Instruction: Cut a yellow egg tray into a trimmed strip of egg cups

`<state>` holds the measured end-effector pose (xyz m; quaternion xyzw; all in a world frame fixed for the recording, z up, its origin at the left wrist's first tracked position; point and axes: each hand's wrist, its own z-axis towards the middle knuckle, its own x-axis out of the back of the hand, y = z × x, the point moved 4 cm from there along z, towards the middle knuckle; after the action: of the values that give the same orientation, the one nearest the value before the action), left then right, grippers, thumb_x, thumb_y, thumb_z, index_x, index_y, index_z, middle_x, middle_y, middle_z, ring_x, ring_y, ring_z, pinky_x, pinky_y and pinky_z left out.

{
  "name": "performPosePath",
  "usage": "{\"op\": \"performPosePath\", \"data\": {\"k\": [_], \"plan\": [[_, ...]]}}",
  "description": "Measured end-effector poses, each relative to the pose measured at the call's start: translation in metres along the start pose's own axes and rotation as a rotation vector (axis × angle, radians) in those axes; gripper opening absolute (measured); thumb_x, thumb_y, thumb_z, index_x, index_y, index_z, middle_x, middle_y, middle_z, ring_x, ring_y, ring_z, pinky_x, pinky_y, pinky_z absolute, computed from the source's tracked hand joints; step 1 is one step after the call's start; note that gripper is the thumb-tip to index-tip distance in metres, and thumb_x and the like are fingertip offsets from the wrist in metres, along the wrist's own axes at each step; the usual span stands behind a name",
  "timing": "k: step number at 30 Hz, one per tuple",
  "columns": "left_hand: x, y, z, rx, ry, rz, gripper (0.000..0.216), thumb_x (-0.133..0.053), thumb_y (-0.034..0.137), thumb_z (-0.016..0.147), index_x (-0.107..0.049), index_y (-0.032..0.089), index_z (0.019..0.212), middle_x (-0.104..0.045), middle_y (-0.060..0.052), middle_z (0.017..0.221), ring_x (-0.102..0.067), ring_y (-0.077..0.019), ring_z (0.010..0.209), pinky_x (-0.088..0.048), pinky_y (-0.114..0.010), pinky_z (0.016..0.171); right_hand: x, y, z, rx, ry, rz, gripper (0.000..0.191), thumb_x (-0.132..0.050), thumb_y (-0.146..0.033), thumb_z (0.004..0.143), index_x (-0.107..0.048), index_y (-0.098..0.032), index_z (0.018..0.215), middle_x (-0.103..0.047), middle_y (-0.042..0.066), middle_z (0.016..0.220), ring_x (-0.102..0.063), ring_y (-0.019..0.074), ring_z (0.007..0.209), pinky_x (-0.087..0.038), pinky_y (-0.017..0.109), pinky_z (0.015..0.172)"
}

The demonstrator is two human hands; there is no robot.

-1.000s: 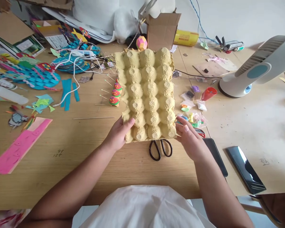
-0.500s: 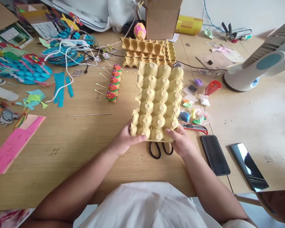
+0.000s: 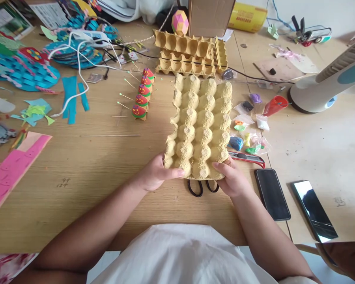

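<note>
A single head-worn camera looks forward and steeply down from above the person's chest, close over the light wooden table. The near table edge and white shirt fill the bottom; the far edge, by the white wall, lies at the top.

Two hands, left hand and right hand, grip one egg tray. On the desk: four painted figures, two phones, one pair of scissors, one red cup, one fan.
</note>
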<state>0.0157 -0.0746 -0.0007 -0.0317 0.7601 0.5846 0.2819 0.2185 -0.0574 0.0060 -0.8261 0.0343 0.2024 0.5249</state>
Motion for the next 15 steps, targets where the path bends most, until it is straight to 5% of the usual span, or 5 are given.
{"op": "performPosePath", "data": {"k": [8,15], "plan": [[-0.004,0.005,-0.001,0.008,-0.033,-0.002,0.055,-0.084,0.026,0.074,-0.069,0.023,0.127,-0.076,-0.008,0.115,-0.066,-0.0324,0.120,-0.053,-0.048,0.105,0.000,-0.003,-0.002,0.032,-0.015,0.013,0.063,-0.081,-0.035,0.072,-0.060,-0.031,0.131,-0.072,0.005,0.128,-0.068,0.0303,0.116,-0.058,0.044,0.096],[0.002,0.012,-0.004,-0.050,0.123,0.037,0.048,-0.084,0.034,0.076,-0.069,0.026,0.121,-0.073,-0.006,0.127,-0.065,-0.0308,0.124,-0.054,-0.045,0.104,0.003,-0.004,-0.005,0.112,-0.025,-0.069,0.056,-0.085,-0.037,0.074,-0.063,-0.031,0.125,-0.071,0.004,0.131,-0.065,0.0278,0.122,-0.052,0.043,0.105]]}}
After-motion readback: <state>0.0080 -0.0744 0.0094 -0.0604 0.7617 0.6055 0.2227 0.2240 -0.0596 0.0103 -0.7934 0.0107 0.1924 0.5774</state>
